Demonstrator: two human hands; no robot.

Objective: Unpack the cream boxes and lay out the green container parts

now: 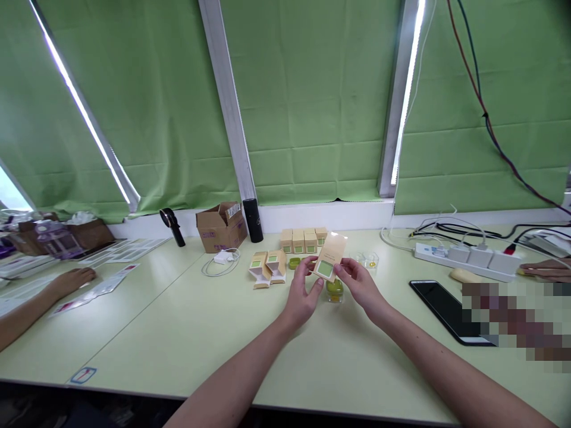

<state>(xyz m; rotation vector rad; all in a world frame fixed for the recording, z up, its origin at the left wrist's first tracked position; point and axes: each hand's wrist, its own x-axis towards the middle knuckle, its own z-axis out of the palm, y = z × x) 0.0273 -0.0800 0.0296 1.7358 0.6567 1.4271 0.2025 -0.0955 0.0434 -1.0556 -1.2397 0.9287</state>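
Note:
Between my two hands a small flat kraft-coloured carton [332, 252] with a green window is held up, tilted, above the table. My left hand [304, 291] pinches its left side with thumb and fingers. On the opposite edge, the fingers of my right hand [358, 285] grip the same carton. Just below it stands a small clear container with a green lid [334, 290]. A green piece [294, 263] lies behind my left hand, and clear containers with yellow bits [369, 260] sit behind my right. Two opened kraft boxes [267, 267] rest to the left.
Several closed kraft boxes [303, 240] stand at the back. Left of them are a cardboard box [222, 227], a black bottle [253, 220], a white charger [223, 257] and a handheld fan [172, 226]. A phone [450, 312] and power strip [464, 261] lie right. Another person's hand [74, 282] rests far left.

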